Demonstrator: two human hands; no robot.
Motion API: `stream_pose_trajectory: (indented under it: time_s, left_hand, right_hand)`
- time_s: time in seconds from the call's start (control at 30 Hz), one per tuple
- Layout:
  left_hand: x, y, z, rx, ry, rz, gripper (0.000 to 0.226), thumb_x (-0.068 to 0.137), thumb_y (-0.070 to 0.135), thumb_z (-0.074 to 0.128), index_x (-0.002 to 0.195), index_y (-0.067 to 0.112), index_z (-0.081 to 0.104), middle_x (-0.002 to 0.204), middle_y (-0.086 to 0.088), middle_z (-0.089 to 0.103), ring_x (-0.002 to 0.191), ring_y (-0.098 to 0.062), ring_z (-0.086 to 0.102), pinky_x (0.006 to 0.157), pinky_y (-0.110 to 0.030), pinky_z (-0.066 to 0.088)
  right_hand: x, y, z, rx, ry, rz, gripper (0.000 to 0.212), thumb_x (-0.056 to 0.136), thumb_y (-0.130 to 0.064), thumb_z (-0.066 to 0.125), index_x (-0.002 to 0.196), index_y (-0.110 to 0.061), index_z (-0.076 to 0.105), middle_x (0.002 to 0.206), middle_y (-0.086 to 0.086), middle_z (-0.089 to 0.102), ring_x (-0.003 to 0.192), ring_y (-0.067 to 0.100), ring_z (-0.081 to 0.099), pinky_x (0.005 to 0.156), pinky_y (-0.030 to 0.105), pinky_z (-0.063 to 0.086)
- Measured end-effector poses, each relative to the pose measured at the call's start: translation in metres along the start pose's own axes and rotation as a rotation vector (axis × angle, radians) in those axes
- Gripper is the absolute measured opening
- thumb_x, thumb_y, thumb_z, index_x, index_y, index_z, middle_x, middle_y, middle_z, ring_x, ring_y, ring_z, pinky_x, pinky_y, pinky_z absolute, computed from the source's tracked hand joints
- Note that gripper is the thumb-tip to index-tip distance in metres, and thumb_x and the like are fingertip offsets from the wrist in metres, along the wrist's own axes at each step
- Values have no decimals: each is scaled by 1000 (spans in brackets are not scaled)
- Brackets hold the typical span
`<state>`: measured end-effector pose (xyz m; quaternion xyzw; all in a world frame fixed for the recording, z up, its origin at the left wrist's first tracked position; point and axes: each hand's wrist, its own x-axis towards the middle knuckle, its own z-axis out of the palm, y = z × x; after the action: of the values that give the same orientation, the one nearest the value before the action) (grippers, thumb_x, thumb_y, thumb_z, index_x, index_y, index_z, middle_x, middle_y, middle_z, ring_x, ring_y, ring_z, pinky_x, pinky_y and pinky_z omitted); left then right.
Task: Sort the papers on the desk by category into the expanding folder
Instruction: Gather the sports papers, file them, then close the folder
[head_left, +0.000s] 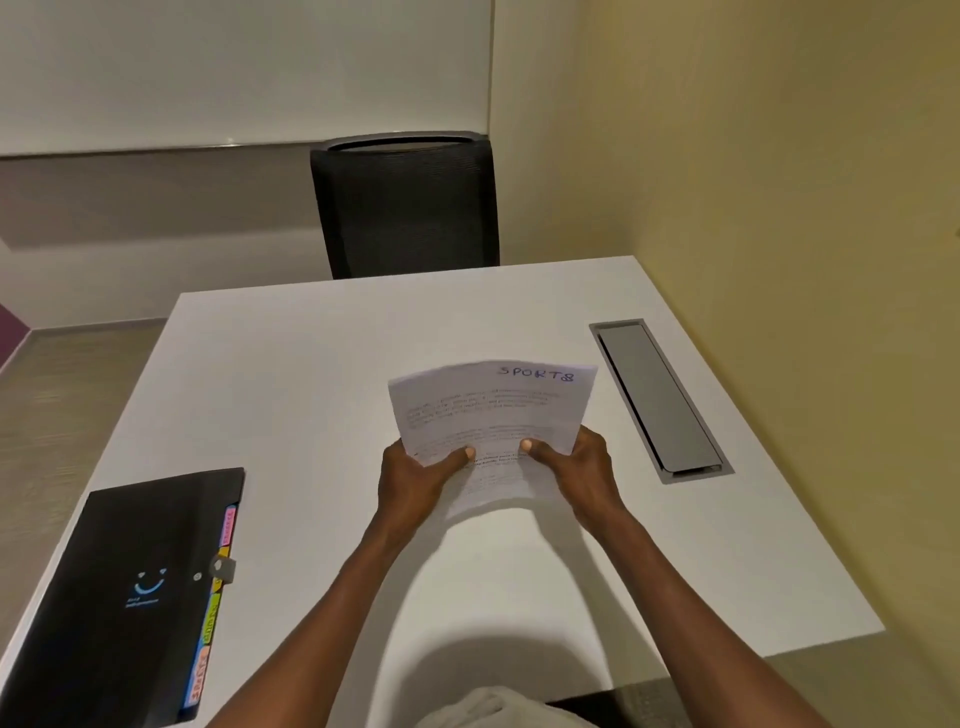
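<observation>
So the white desk (311, 374) carries the black expanding folder (119, 597) at your left, strap fastened, so filing looks not yet begun. You hold the papers (493, 415), top sheet marked SPORTS, above the desk: left hand (415, 478) and right hand (582, 467) each pinch the near edge, thumbs on top.

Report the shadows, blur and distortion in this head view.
Head view: the arms throw a soft shadow on the desk below the papers; the printed text is blurred, only handwritten "SPORTS" reads; wide-angle distortion splays the desk edges; the folder tabs are barely legible.
</observation>
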<state>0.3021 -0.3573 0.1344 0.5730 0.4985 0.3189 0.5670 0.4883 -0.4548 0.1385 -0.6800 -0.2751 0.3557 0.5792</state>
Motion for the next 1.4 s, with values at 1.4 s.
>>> stream_pose_trajectory:
  time_s: [1.4]
  left_hand:
    - [-13, -13, -6, -128, -266, -249, 45, 79, 5, 80, 121, 7, 67, 115, -9, 73, 107, -28, 70, 102, -48, 49]
  right_hand:
    - [8, 17, -19, -258, -286, -37, 35, 85, -21, 74, 112, -17, 53, 109, -9, 68, 94, -5, 63, 67, 4, 45]
